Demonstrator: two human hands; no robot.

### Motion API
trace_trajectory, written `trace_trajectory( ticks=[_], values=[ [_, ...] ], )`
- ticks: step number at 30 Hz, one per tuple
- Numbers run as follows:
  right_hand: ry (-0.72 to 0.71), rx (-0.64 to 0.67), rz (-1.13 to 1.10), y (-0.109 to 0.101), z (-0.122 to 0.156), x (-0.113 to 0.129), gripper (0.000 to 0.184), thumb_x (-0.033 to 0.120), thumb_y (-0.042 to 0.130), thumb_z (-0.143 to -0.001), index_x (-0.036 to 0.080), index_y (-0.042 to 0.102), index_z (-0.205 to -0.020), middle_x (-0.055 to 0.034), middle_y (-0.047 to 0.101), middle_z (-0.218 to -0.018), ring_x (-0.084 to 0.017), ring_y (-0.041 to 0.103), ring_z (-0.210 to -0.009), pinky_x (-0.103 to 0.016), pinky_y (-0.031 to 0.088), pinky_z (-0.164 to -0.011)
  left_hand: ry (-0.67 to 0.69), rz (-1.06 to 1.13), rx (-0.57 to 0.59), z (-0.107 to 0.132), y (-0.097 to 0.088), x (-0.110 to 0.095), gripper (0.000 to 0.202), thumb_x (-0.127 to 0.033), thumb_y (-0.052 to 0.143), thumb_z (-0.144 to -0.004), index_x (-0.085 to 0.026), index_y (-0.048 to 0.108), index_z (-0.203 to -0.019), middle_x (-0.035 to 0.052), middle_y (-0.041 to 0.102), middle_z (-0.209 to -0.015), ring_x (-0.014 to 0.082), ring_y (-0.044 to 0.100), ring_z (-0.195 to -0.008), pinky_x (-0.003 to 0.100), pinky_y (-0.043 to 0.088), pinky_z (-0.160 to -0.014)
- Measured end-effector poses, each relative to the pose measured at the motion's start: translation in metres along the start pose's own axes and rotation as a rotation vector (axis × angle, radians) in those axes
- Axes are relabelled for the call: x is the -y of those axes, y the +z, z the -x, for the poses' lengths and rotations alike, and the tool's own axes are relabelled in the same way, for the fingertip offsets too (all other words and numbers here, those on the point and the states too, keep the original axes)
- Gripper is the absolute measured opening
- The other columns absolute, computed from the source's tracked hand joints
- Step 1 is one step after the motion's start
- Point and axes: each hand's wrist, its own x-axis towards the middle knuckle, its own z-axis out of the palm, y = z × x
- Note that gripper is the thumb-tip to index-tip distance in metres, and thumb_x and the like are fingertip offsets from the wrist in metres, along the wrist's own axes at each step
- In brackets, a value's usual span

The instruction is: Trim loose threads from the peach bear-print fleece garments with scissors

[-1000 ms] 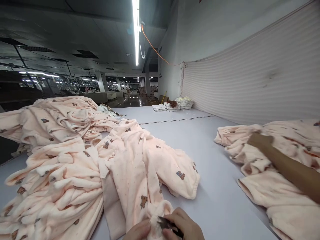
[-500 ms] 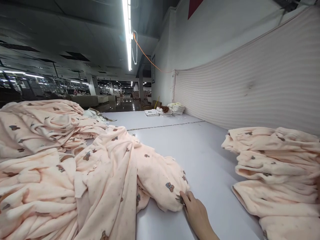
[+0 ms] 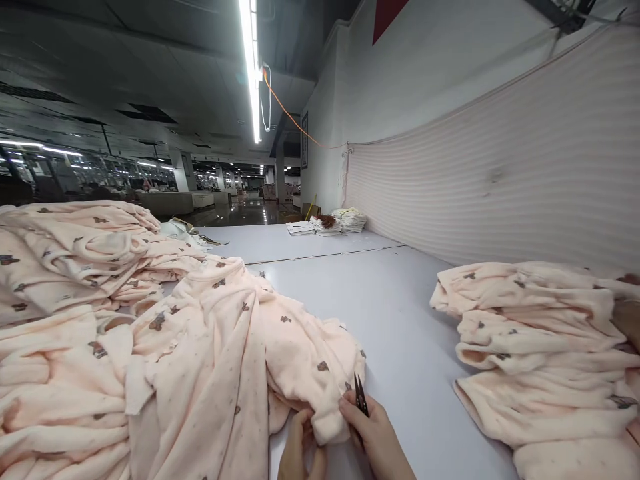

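A peach fleece garment [image 3: 240, 353] printed with small bears lies spread across the grey table [image 3: 400, 333] in front of me. My left hand [image 3: 300, 450] pinches its near hem at the bottom of the view. My right hand [image 3: 377, 437] grips the same hem from the right and holds small black thread snips [image 3: 360, 395], blades pointing up. Both hands are cut off by the lower frame edge.
A big heap of the same peach garments [image 3: 75, 267] fills the left. A folded stack [image 3: 540, 347] sits at right, with part of another person's arm [image 3: 630, 320] at its far edge. Small stacks of white pieces [image 3: 330, 223] lie far back by the striped wall.
My left hand has come back into view and taken the hem. My right hand has shifted from the garment's edge to gripping it, with the snips now showing. The camera tilted slightly.
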Motion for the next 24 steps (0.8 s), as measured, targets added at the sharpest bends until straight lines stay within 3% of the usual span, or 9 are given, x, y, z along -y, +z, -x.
trace_trajectory(
  ticks=[3,7,9,15,17,19,21,24],
  values=[
    [-0.102,-0.081,0.043,0.011,-0.006,0.023,0.031,0.049,0.058,-0.079,0.019,0.051,-0.071,0.0044,0.046,-0.064,-0.012,0.044,-0.060,-0.023,0.038,-0.056,0.025,0.111,0.007,-0.008,-0.007,-0.004,0.040,-0.038,0.062,-0.076,-0.017,0.059,-0.110,0.0121,0.066,-0.117,0.0285,0.056,-0.116,0.036,0.044,-0.100],
    [-0.232,-0.187,0.195,0.025,-0.018,0.049,0.026,0.043,0.052,-0.084,0.020,0.055,-0.073,0.0007,0.056,-0.071,-0.017,0.050,-0.070,-0.026,0.039,-0.065,-0.130,0.266,0.195,-0.019,-0.024,-0.024,0.042,-0.043,0.065,-0.072,-0.014,0.069,-0.103,0.0104,0.072,-0.106,0.0309,0.059,-0.111,0.042,0.044,-0.099],
    [-0.275,-0.201,0.272,0.029,-0.022,0.054,0.024,0.041,0.050,-0.086,0.021,0.053,-0.072,0.0001,0.057,-0.071,-0.018,0.052,-0.070,-0.027,0.038,-0.066,-0.211,0.382,0.228,-0.023,-0.030,-0.032,0.044,-0.045,0.068,-0.071,-0.015,0.071,-0.103,0.0114,0.072,-0.106,0.0318,0.059,-0.111,0.044,0.042,-0.100],
    [-0.310,-0.072,0.481,0.017,-0.009,0.051,0.015,0.035,0.055,-0.083,0.024,0.049,-0.075,0.0041,0.056,-0.066,-0.016,0.054,-0.063,-0.024,0.039,-0.059,-0.251,0.595,0.266,-0.025,-0.037,-0.039,0.046,-0.043,0.072,-0.071,-0.015,0.070,-0.108,0.0132,0.072,-0.109,0.0324,0.057,-0.116,0.049,0.034,-0.107],
    [-0.350,0.032,0.597,0.008,0.001,0.049,0.007,0.030,0.059,-0.079,0.024,0.057,-0.078,0.0018,0.062,-0.076,-0.017,0.060,-0.071,-0.023,0.043,-0.063,-0.220,0.599,0.275,-0.026,-0.039,-0.039,0.044,-0.041,0.071,-0.072,-0.016,0.070,-0.108,0.0128,0.071,-0.112,0.0320,0.055,-0.119,0.049,0.032,-0.109],
    [-0.422,0.112,0.701,0.001,0.009,0.045,0.019,0.025,0.061,-0.077,0.026,0.064,-0.096,0.0002,0.066,-0.091,-0.017,0.065,-0.081,-0.021,0.047,-0.069,-0.204,0.567,0.274,-0.026,-0.041,-0.039,0.045,-0.042,0.070,-0.074,-0.017,0.069,-0.110,0.0123,0.070,-0.116,0.0321,0.053,-0.121,0.050,0.031,-0.110],
    [-0.514,0.096,0.832,-0.002,0.015,0.041,0.031,0.024,0.061,-0.079,0.031,0.062,-0.109,0.0002,0.068,-0.100,-0.017,0.067,-0.083,-0.021,0.050,-0.070,-0.215,0.503,0.257,-0.026,-0.042,-0.038,0.047,-0.046,0.069,-0.073,-0.017,0.070,-0.110,0.0124,0.069,-0.118,0.0327,0.052,-0.122,0.050,0.030,-0.110],
    [-0.627,-0.005,0.995,-0.001,0.016,0.034,0.023,0.025,0.057,-0.083,0.032,0.064,-0.104,0.0011,0.070,-0.096,-0.019,0.069,-0.078,-0.023,0.052,-0.065,-0.229,0.363,0.178,-0.025,-0.045,-0.037,0.049,-0.050,0.070,-0.071,-0.016,0.071,-0.107,0.0125,0.068,-0.120,0.0334,0.050,-0.124,0.048,0.028,-0.112]
  ],
)
